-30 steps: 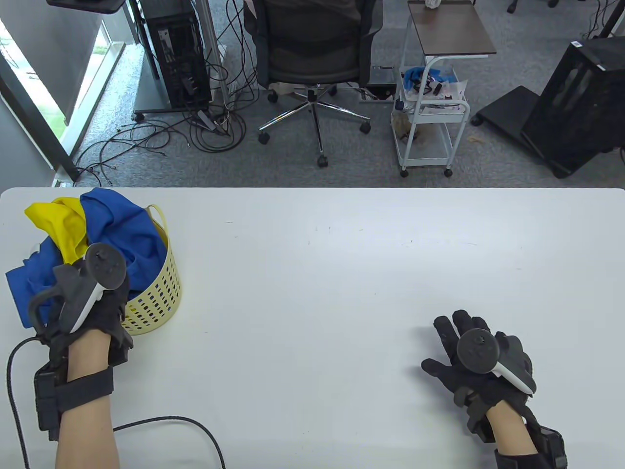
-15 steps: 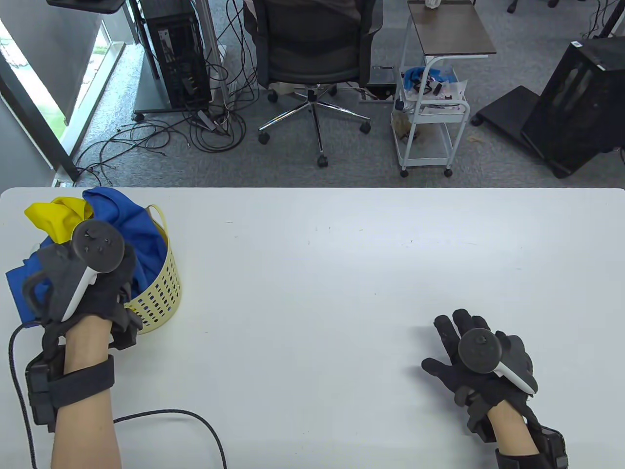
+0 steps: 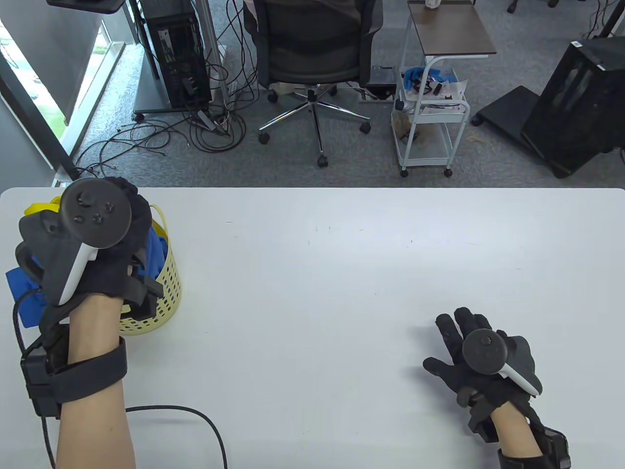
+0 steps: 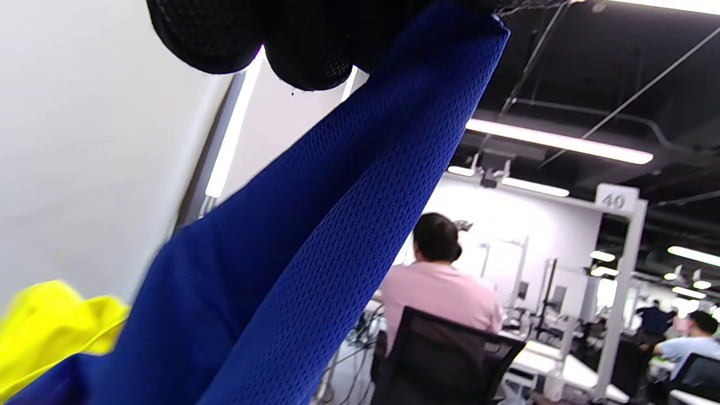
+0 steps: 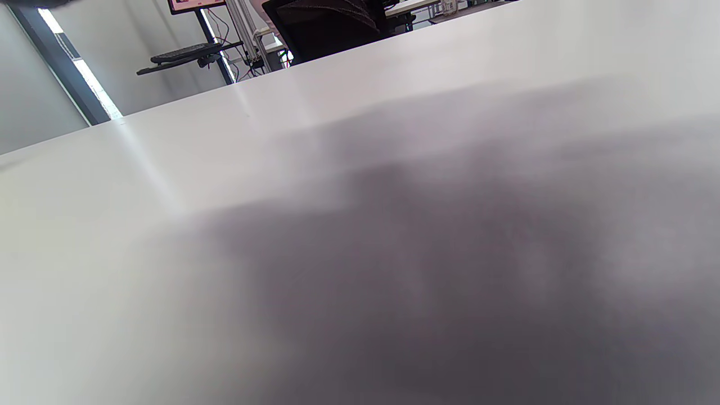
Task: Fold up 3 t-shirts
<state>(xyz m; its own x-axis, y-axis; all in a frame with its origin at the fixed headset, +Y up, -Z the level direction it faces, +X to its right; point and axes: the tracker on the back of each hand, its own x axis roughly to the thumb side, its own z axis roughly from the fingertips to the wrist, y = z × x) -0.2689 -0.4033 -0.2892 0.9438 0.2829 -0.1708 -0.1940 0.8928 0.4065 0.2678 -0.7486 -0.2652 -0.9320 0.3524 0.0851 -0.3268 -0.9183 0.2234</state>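
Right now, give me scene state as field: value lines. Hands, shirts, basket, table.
left hand: raised over the basket, gripping blue fabric
blue t-shirt: pulled taut from the left hand's fingers, lower part in the basket
yellow t-shirt: bunched beside the blue one, in the basket
third shirt: cannot tell
basket: pale yellow, perforated, at the table's left end
right hand: flat on the table, fingers spread, holding nothing
table: white, no shirt laid out yet

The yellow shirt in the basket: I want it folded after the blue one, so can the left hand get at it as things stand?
Probably not yet. The left hand is over the basket but already grips the blue shirt, which overlaps the yellow shirt.
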